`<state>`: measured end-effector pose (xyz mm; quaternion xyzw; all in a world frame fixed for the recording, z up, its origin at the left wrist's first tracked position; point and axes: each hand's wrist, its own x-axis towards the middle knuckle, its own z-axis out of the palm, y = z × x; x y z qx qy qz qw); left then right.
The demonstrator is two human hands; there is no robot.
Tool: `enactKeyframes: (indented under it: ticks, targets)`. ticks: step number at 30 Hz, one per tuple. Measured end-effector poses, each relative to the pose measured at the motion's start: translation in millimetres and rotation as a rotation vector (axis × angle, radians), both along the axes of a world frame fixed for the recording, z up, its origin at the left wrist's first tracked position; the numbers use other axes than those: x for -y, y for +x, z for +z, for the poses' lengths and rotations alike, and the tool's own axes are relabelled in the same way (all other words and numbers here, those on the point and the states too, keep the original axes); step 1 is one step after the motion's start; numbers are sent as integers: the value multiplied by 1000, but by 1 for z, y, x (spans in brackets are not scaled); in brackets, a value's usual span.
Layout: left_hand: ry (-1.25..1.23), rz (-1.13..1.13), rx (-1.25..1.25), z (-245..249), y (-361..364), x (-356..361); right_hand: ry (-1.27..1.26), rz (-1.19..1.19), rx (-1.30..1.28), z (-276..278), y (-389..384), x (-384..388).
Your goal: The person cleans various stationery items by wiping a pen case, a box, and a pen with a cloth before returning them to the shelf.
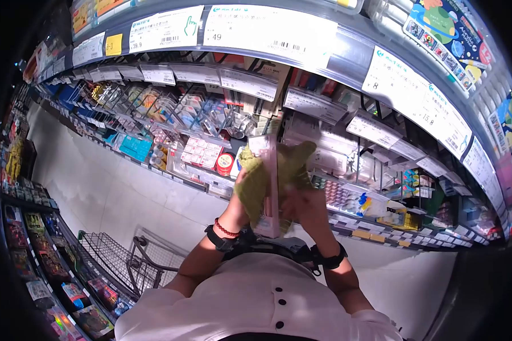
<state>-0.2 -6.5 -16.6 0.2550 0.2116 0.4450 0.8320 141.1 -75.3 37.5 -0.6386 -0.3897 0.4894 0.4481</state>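
Observation:
A long, narrow pink box [274, 193] stands lengthwise in front of my chest, between my two hands. A green cloth [255, 184] lies against its left side, and more green cloth shows on its right side. My left hand [236, 209] is closed on the cloth at the box's left side, its fingers mostly hidden under the fabric. At the right side of the box, my right hand [305, 203] is closed at the lower end of the cloth. Its fingertips are blurred beside the box.
Store shelves [170, 136] packed with small goods stretch across the front, and a price-label rail [267, 28] runs above. A wire shopping cart [105, 253] stands at my left on the light floor [96, 176]. Another goods rack [54, 256] is at far left.

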Motion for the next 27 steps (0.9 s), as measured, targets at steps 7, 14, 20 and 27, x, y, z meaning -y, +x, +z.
enactKeyframes:
  ticks: [7,14,20,27]
  targets:
    - [123,-183,187,21,8,-6,253,-208,-637,-49,29,-7]
    - [54,-73,-107,-2,3,9,90,-117,-1024,-15,0,7]
    - [460,-223,-319,4,7,-2,263,-50,-914,-77,33,-20]
    - [744,-244,-394,29,21,11,341,-300,151,-57,34,-41]
